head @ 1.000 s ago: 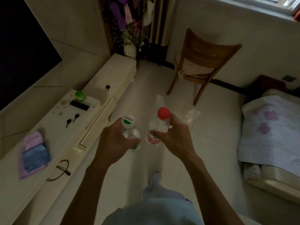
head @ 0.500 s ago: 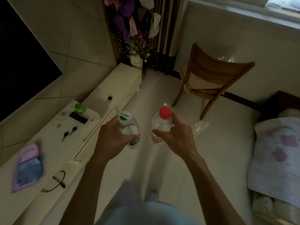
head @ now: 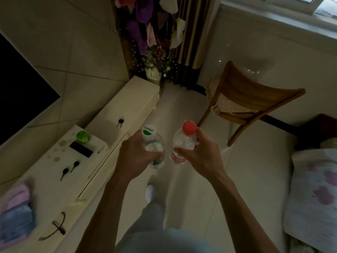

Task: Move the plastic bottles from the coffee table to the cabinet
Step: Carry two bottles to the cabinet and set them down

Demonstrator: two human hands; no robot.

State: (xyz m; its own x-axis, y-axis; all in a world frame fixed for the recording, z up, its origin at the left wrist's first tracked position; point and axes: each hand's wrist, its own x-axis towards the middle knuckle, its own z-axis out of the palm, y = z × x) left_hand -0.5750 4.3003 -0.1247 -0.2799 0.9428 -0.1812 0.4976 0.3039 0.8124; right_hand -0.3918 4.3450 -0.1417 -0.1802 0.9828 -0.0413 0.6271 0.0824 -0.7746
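Observation:
I hold two clear plastic bottles upright over the floor, side by side. My left hand grips the bottle with the white and green cap. My right hand grips the bottle with the red cap. The long cream cabinet runs along the wall just left of my left hand, its top below hand height. The coffee table is out of view.
On the cabinet top lie keys, more keys, a green cup, a black remote, a pink cloth and a black cable. A wooden chair stands ahead right, a sofa with a quilt at right, a flower vase ahead.
I have stepped forward along the cabinet, so the chair and flowers look nearer. Both bottles stay in my hands at the same height.

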